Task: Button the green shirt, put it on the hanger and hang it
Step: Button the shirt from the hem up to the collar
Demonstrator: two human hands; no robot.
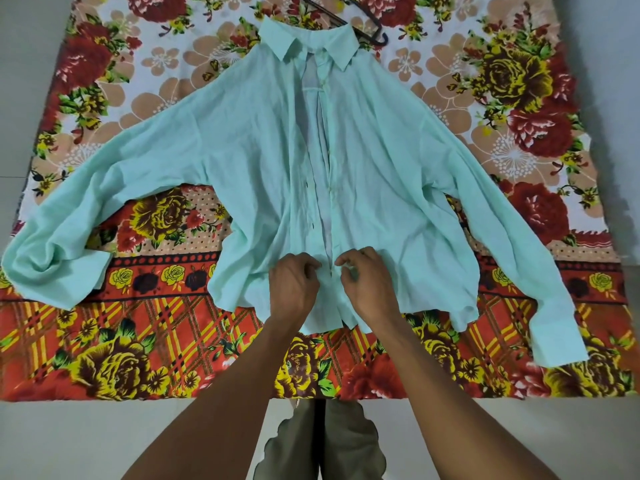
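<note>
Spread flat over a pale floor, a bright floral sheet [104,358] carries everything in play. On it the green shirt [398,188] lies face up, collar toward the sheet's far edge, hem toward the near edge, both sleeves flung out to the side edges. Its front is not closed through the upper and middle stretch: the two plackets stand slightly apart there, with the inner back panel showing between them.

Beyond the collar, at the far edge of the sheet, lies a dark hanger [372,27], partly cut off by the top of the view and just touching or just behind the collar; I cannot tell which.

Both hands work low on the front, near the hem. The left hand [292,289] has its fingers curled and pinched on the left placket edge; the right hand [367,284] is likewise pinched on the right placket edge, the two hands close together but not touching. Whether a button sits between any fingers is too small to make out.

The risk, as I see it, is misalignment. The cloth is thin and rumpled, so a button could go into the wrong hole and leave the whole front skewed. Tugging could also drag the hem and bunch the plackets.
</note>
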